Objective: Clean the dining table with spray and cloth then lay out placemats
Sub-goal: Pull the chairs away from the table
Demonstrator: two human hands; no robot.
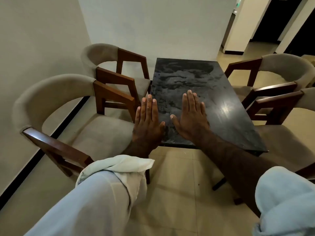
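A dark rectangular dining table (213,92) with a mottled black top stretches away from me in the middle of the view. My left hand (147,120) is stretched out flat with straight fingers, palm down, over the table's near left corner and edge. My right hand (190,116) is held the same way over the near part of the tabletop, fingers straight and together. Neither hand holds anything. No spray bottle, cloth or placemat is in view. Light-coloured sleeves are rolled up on both forearms.
Two beige upholstered chairs with brown wooden frames stand on the left (68,116) (109,65), and two more on the right (279,72) (289,130). White walls lie behind and to the left. A doorway opens at the far right. The floor is pale tile.
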